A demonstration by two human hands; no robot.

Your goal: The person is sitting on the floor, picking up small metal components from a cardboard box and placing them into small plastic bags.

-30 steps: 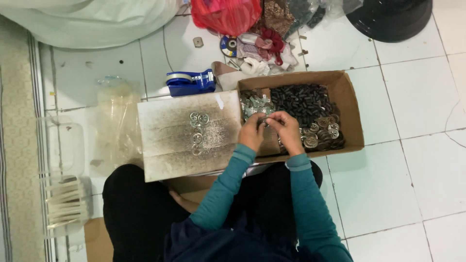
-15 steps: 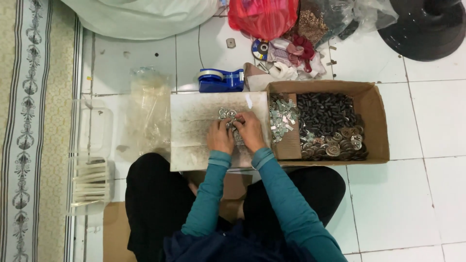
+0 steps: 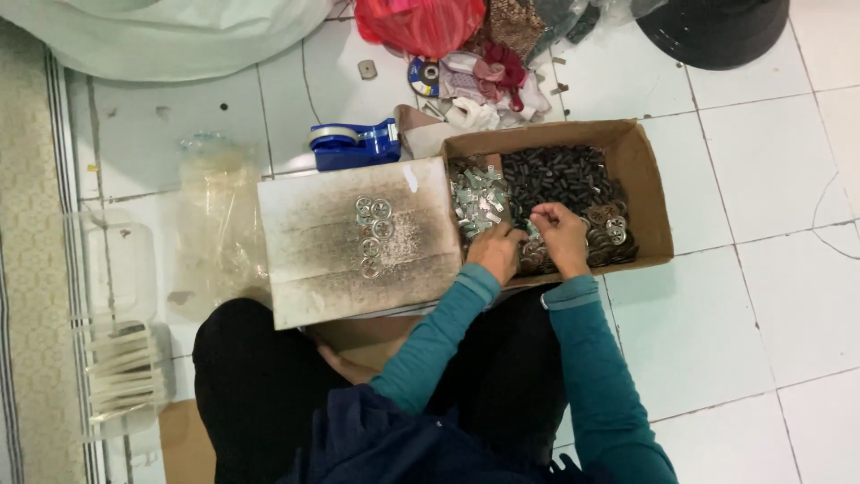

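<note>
I sit on the floor over an open cardboard box (image 3: 647, 170) filled with small metal parts: silvery tabs on the left, dark pieces at the back, round rings (image 3: 611, 235) at the right front. My left hand (image 3: 495, 252) rests inside the box's near left corner, fingers curled over the parts. Beside it my right hand (image 3: 563, 237) reaches into the rings. What either hand grips is hidden. A stained white board (image 3: 309, 251) lies left of the box, with several assembled rings (image 3: 371, 235) laid in a column on it.
A blue tape dispenser (image 3: 352, 143) stands behind the board. Clear plastic bags (image 3: 218, 220) lie at the left, a plastic container (image 3: 121, 358) nearer the rug. A red bag (image 3: 421, 22), cloth scraps and a black round object (image 3: 717, 31) crowd the far side.
Both hands have moved right from the board back into the box. The column of rings stays on the board.
</note>
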